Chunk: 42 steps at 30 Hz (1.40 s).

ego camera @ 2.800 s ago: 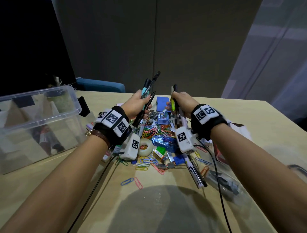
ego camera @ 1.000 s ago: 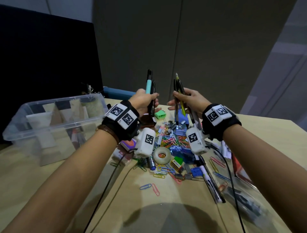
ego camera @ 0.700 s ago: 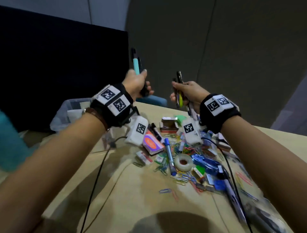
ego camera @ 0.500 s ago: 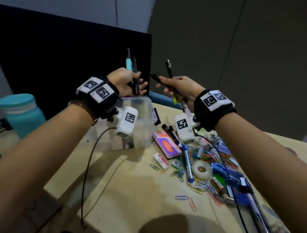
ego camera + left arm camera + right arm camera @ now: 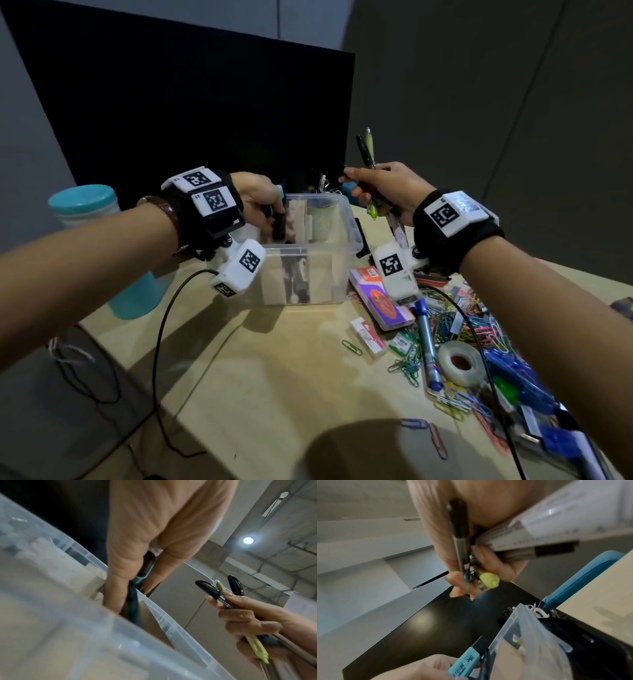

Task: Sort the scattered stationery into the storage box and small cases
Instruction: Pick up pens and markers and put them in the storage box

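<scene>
Over the clear storage box (image 5: 346, 219), far left on the worktop (image 5: 274, 377), left hand (image 5: 260, 202) grip clenched on blue highlighter (image 5: 465, 660) and black pens, tips inside. Right hand (image 5: 387, 192) grips more pens (image 5: 368, 150) beside it. Risk: loose bundle fans out, pens catch the rim and spill.

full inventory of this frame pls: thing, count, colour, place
storage box: 1, clear, far left part of the table, cardboard dividers inside
pens in left hand: several, light blue and black, lowered into the box
pens in right hand: several, black and yellow-green, plus a pale ruler, held above the box's right end
bottle: 1, teal, left of box
eraser pack: 1, purple-orange, right of box
blue marker: 1, in the pile
tape roll: 1, clear
paper clips: many, mixed colours, scattered
left hand: grips pens
right hand: grips pens
</scene>
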Available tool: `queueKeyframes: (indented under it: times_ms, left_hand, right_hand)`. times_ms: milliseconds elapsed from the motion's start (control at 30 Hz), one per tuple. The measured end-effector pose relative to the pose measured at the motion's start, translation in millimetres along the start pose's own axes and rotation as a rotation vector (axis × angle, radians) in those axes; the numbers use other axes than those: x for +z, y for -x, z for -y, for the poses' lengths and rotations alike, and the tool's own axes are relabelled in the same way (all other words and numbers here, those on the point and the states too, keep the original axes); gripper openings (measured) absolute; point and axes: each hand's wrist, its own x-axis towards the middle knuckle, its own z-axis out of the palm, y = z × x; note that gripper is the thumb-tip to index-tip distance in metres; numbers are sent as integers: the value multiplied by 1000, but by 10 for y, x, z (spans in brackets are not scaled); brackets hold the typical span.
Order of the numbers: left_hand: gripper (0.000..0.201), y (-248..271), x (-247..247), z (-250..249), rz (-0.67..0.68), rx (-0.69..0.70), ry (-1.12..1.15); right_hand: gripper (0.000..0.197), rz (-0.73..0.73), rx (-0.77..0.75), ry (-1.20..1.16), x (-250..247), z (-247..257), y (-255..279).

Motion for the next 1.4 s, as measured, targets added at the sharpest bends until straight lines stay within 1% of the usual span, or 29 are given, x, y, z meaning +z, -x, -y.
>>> queueKeyframes:
  times_ms: [67, 133, 167, 267, 367, 467, 533, 633, 700, 767, 833, 933, 1000, 1067, 1200, 1300, 1400]
  left_hand:
    - [18, -6, 15, -6, 24, -20, -113]
    - [20, -5, 22, -18, 44, -48, -180]
    - [24, -15, 22, -27, 48, -64, -202]
    - [40, -64, 49, -45, 47, -106, -233]
    - [50, -96, 101, -55, 68, -164, -281]
    - [56, -93, 100, -92, 79, -166, -294]
    - [54, -80, 72, -147, 61, -96, -220]
    - [38, 20, 8, -225, 45, 147, -167]
    - [28, 80, -52, -229, 54, 230, -259]
    - [21, 91, -75, -196, 57, 252, -483]
    - [19, 104, -65, -148, 104, 238, -643]
    - [26, 134, -23, -121, 198, 210, -724]
    - [31, 147, 12, -127, 220, 193, -742]
    - [29, 125, 41, -126, 174, 205, -759]
    - [17, 56, 31, -130, 102, 235, -800]
    - [14, 67, -9, -174, 53, 240, -853]
    - [14, 110, -73, -292, -54, 324, -864]
  right_hand:
    - [34, -15, 7, -22, -12, -6, -26]
    - [35, -22, 17, -57, -20, -15, -55]
    - [36, -23, 19, -69, -24, -19, -68]
    - [35, -20, 12, -77, -25, -27, -84]
    - [32, -15, 7, -76, -18, -14, -79]
    - [28, 22, 37, -15, -14, 12, -41]
    - [25, 66, 46, 59, -28, 17, -1]
    - [24, 78, 26, 102, -69, -14, 23]
    - [27, 54, 22, 78, -85, -50, 14]
    - [30, 27, 30, 51, -98, -77, 4]
    - [29, 13, 36, 42, -113, -85, 0]
    - [26, 7, 38, 37, -127, -72, 1]
    - [26, 0, 38, 36, -122, -55, 1]
    - [26, -8, 40, 40, -109, -42, 1]
    - [24, -24, 34, 45, -68, -25, 9]
    - [24, -35, 40, 45, -51, -13, 13]
    - [24, -43, 33, 37, -33, -11, 12]
